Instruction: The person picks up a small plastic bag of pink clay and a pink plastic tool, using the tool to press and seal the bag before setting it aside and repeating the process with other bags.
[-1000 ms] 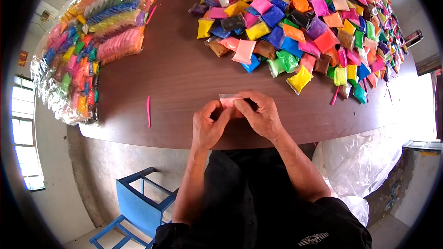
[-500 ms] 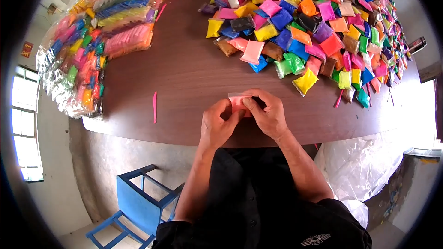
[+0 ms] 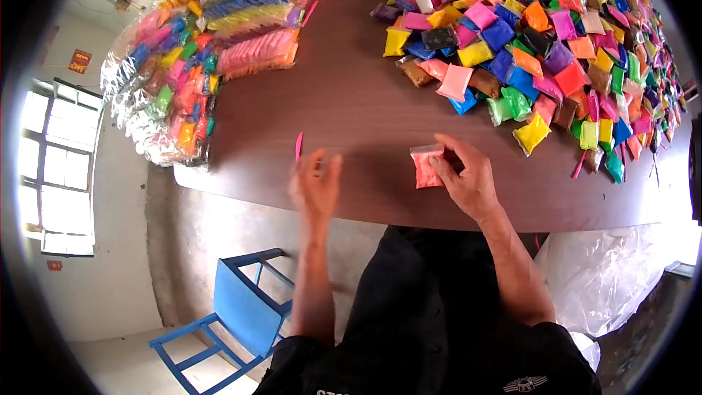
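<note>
My right hand (image 3: 468, 179) pinches a small clear packet of salmon-pink clay-like material (image 3: 427, 168) by its right edge, above the near part of the table. My left hand (image 3: 317, 184) is apart from the packet, off to the left and smeared by motion. Its fingers look bent, but whether anything is between them does not show. Just beyond the left fingers lies a slim pink plastic stick (image 3: 299, 146), its lower end hidden by the hand or blur.
A large heap of colourful small packets (image 3: 504, 36) covers the table's (image 3: 351, 95) far right. Clear bags of sorted packets (image 3: 256, 51) stand at the far left. Below the front edge are a blue chair (image 3: 248, 307) and a big clear plastic bag (image 3: 603, 278).
My left hand has let go of the packet and moved left toward the pink stick. My right hand keeps the packet. The view has turned left.
</note>
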Available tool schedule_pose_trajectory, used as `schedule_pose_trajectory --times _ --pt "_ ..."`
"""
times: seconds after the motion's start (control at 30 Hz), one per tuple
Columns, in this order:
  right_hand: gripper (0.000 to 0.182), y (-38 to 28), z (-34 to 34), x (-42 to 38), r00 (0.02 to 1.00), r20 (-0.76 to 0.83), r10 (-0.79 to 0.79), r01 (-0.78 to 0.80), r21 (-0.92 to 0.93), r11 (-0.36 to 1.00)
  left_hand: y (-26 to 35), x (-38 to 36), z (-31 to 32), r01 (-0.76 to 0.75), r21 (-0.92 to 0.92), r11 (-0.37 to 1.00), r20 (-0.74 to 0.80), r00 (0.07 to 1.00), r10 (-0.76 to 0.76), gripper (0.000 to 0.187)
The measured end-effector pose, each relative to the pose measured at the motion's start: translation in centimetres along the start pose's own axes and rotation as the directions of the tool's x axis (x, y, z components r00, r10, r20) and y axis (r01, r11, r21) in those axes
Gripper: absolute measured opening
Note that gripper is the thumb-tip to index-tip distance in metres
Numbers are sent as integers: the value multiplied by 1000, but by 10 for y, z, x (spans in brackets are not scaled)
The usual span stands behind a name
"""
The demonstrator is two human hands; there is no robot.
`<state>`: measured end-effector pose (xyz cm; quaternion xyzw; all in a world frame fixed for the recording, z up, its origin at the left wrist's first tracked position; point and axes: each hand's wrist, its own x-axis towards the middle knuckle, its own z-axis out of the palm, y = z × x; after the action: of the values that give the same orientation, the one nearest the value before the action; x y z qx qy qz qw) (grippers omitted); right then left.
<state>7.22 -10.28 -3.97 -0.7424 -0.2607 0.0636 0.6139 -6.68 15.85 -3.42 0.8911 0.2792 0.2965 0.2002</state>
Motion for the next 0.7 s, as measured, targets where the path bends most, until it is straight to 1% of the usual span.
schedule_pose_trajectory --times 0.03,0.07,0.1,0.13,0.17,0.2,0.23,0.27,0.3,0.33,0.37,0.4,0.43,0.47,0.5,0.57,0.6,0.67,0.7 --pt "30 0 1 0 1000 -6 2 -2 0 1000 -24 8 -5 -75 81 994 -104 991 84 30" --pt "32 0 3 0 998 -59 13 -11 32 999 -35 15 -14 -80 78 994 -99 991 87 30" --pt "34 0 3 -1 993 -113 26 -19 63 998 -44 21 -21 -80 187 979 -104 990 101 28" --pt "34 -1 2 -1 992 -119 29 -22 60 998 -52 26 -26 -79 291 953 -107 988 115 25" --pt "33 -1 1 -2 986 -158 -44 44 -5 999 -60 31 -29 -85 285 955 -102 988 119 25" --pt "33 -2 0 -2 974 -192 -119 106 -74 992 -63 36 -32 -21 173 985 -23 999 26 24" --pt "33 -5 -2 -3 973 -199 -116 101 -81 992 -65 39 -32 54 65 996 68 996 -59 23" --pt "33 -10 -5 -5 956 -161 -247 216 -186 958 -67 40 -35 66 115 991 82 994 -76 16" --pt "33 -13 -5 -6 923 -107 -370 329 -283 901 -67 42 -34 64 111 992 88 993 -74 16" --pt "37 -14 -3 -12 936 -49 -348 321 -282 904 -67 43 -34 -8 185 983 89 996 -8 14" --pt "37 -16 -2 -14 938 -50 -343 316 -282 906 -69 43 -35 -79 259 963 95 994 56 12" --pt "40 -19 -3 -16 926 42 -376 366 -342 865 -73 43 -34 -81 260 962 101 993 56 12" --pt "43 -21 -4 -17 907 135 -400 419 -395 817 -78 44 -32 -159 315 936 107 986 131 10" --pt "47 -14 -3 -20 914 173 -368 406 -412 816 -81 45 -28 -235 367 900 116 972 206 9" --pt "47 -12 -3 -19 916 169 -364 401 -417 816 -75 46 -28 -239 362 901 120 970 210 9" --pt "46 -11 -2 -18 910 204 -361 414 -443 795 -62 46 -28 -185 336 923 116 981 155 6" --pt "46 -10 -2 -17 913 200 -354 407 -449 796 -51 43 -24 -191 331 924 123 980 158 6" --pt "46 -8 -1 -17 913 198 -357 409 -451 794 -16 27 -13 -163 2 987 139 977 161 4" --pt "46 -9 0 -17 913 199 -355 407 -452 794 12 19 -12 -163 -30 986 221 961 166 5"
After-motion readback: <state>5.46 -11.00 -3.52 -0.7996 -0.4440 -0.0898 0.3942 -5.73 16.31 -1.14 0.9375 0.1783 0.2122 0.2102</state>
